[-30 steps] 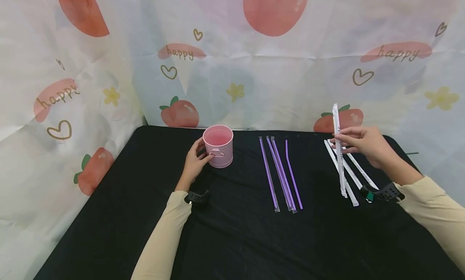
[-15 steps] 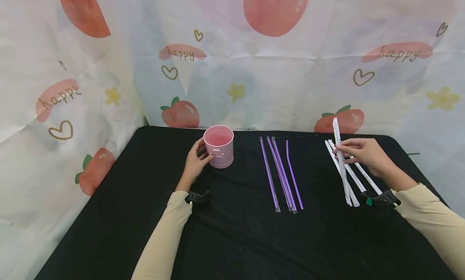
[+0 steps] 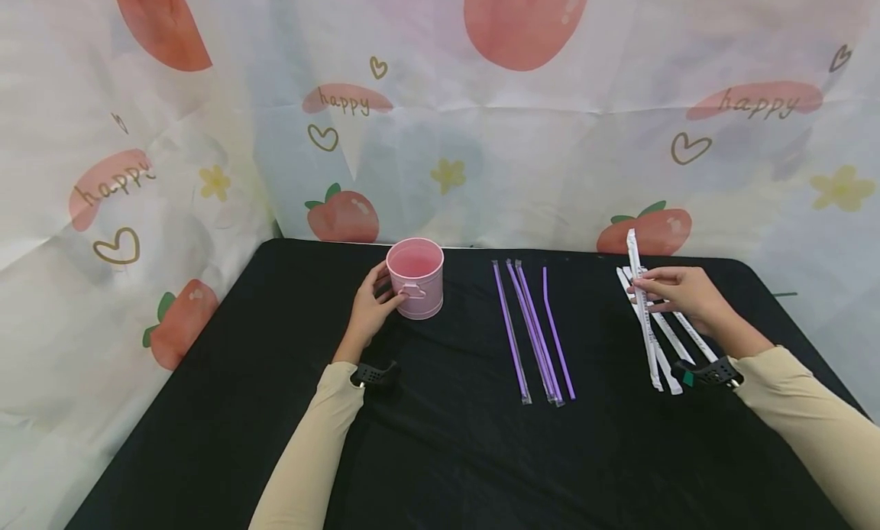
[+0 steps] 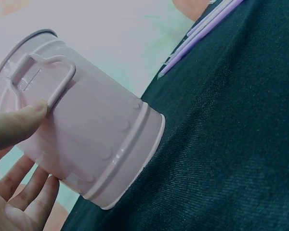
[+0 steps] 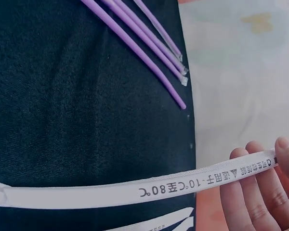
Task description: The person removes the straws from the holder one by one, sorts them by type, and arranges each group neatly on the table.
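My left hand (image 3: 367, 314) holds a small pink bucket (image 3: 426, 292) upright at the back of the black table. In the left wrist view, the thumb (image 4: 24, 122) rests at the bucket's side handle (image 4: 67, 79), while the other fingers reach round its far side. Over on the right, my right hand (image 3: 694, 297) pinches a white paper-wrapped straw (image 3: 648, 331) near its upper part. The right wrist view shows printed text along this wrapped straw (image 5: 111, 194). Several similar white straws (image 3: 674, 337) lie under and beside that hand, partly hidden by it.
Between the hands lie several purple straws (image 3: 511, 328) in clear wrappers. Beside them is a purple straw (image 3: 555, 331) with a slight bend, seemingly unwrapped. A patterned cloth backdrop (image 3: 522, 171) rises behind the black tablecloth (image 3: 481, 454).
My right hand has lowered the wrapped straw toward the other white straws and shifted slightly. The left hand and bucket have stayed in place.
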`<state>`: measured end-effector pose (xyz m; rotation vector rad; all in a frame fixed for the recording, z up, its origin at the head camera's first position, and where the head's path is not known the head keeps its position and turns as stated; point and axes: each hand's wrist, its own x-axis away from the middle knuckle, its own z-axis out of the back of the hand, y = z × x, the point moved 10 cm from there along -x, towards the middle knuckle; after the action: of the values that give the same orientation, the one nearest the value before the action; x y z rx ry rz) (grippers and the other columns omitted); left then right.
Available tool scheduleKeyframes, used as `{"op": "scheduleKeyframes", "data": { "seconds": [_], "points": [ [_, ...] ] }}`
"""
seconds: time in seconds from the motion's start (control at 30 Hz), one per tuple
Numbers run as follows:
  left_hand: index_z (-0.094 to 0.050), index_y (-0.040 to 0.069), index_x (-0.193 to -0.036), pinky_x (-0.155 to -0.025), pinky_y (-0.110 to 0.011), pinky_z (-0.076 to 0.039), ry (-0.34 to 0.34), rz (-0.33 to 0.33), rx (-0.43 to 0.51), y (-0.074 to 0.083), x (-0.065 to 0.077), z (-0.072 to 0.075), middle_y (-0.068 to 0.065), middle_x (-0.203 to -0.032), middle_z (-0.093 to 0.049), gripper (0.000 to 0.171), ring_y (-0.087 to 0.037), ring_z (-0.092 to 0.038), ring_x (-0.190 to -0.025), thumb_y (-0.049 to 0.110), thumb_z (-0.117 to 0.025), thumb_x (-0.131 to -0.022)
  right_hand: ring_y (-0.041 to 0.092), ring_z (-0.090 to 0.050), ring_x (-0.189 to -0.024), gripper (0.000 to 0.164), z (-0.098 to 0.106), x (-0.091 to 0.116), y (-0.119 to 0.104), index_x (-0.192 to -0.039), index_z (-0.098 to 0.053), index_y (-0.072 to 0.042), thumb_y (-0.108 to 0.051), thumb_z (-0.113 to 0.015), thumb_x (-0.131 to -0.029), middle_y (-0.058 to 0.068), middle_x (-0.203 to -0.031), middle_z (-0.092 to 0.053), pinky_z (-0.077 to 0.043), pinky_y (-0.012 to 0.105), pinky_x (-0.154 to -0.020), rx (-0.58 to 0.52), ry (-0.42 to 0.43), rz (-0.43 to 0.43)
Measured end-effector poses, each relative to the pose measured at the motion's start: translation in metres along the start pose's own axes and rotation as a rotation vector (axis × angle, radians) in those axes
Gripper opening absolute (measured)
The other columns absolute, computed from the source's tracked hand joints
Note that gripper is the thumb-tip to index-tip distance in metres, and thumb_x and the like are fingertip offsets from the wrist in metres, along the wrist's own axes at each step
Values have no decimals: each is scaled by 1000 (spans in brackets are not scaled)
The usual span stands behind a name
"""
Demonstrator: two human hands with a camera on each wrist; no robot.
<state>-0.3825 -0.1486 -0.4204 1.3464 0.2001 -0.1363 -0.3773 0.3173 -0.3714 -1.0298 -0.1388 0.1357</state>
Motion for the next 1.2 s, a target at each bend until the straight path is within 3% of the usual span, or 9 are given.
{"op": "scheduleKeyframes", "data": {
  "seconds": [0.1, 0.27, 0.33, 0.43, 0.53, 0.6, 0.8, 1.0, 1.2],
  "points": [
    [-34, 9, -143, -109, -45, -39, -2, -4, -3, 0, 0, 0, -15, -142, -42, 70, -31, -42, -132, 3, -68, -83, -6, -63, -73, 23, 0, -5, 6, -106, -64, -6, -24, -60, -92, -24, -74, -66, -59, 22, -66, 26, 12, -15],
    [-33, 7, -144, -109, -46, -39, -5, -16, -1, 0, 0, 0, -17, -141, -42, 71, -33, -41, -132, 1, -68, -83, -9, -61, -73, 3, -1, -11, 15, -92, -64, -27, -26, -61, -91, -25, -73, -64, -59, 22, -66, -1, 20, -40],
    [-33, 8, -144, -109, -45, -39, -3, -14, -2, -1, 0, 0, -17, -142, -41, 71, -32, -41, -133, 1, -68, -82, -7, -62, -72, 5, -2, -14, 19, -90, -62, -30, -25, -61, -92, -24, -73, -64, -59, 23, -67, -15, 18, -49],
    [-33, 9, -144, -109, -44, -39, -1, -14, -6, -1, 0, 0, -16, -142, -41, 71, -32, -41, -132, 1, -68, -82, -6, -63, -72, 18, -3, -18, 23, -104, -64, -14, -26, -60, -92, -23, -72, -64, -60, 24, -68, -7, 18, -60],
    [-33, 8, -144, -109, -45, -40, -4, -24, -4, 0, 0, 0, -17, -142, -42, 71, -33, -41, -132, 1, -68, -82, -6, -62, -71, 44, -5, -22, 27, -120, -55, 9, -26, -59, -93, -24, -72, -63, -59, 24, -68, 29, 14, -67],
    [-33, 7, -144, -109, -45, -40, -7, -33, 1, 0, 0, 0, -17, -142, -42, 71, -33, -41, -132, 1, -69, -82, -7, -60, -71, 54, -6, -25, 29, -124, -48, 16, -27, -58, -93, -25, -72, -61, -59, 23, -68, 52, 14, -76],
    [-34, 10, -143, -109, -44, -40, -4, -19, -3, -2, -1, 0, -15, -142, -42, 70, -31, -41, -133, 4, -69, -82, -8, -58, -71, 57, -7, -30, 34, -126, -46, 18, -28, -57, -94, -19, -78, -59, -59, 23, -68, 111, 18, -94],
    [-33, 9, -145, -111, -43, -38, -20, 6, 23, -4, -1, -1, -16, -145, -39, 73, -31, -39, -135, 6, -70, -82, -8, -55, -71, 55, -9, -32, 38, -123, -49, 18, -29, -56, -94, 0, -91, -63, -60, 27, -69, 183, 19, -93],
    [-31, 4, -145, -111, -45, -36, -36, 32, 27, 15, 7, -1, -20, -145, -38, 73, -35, -37, -135, 2, -68, -83, -7, -56, -70, 52, -10, -32, 41, -121, -51, 18, -25, -58, -93, -7, -84, -60, -60, 26, -68, 180, 32, -99]
  ]
}}
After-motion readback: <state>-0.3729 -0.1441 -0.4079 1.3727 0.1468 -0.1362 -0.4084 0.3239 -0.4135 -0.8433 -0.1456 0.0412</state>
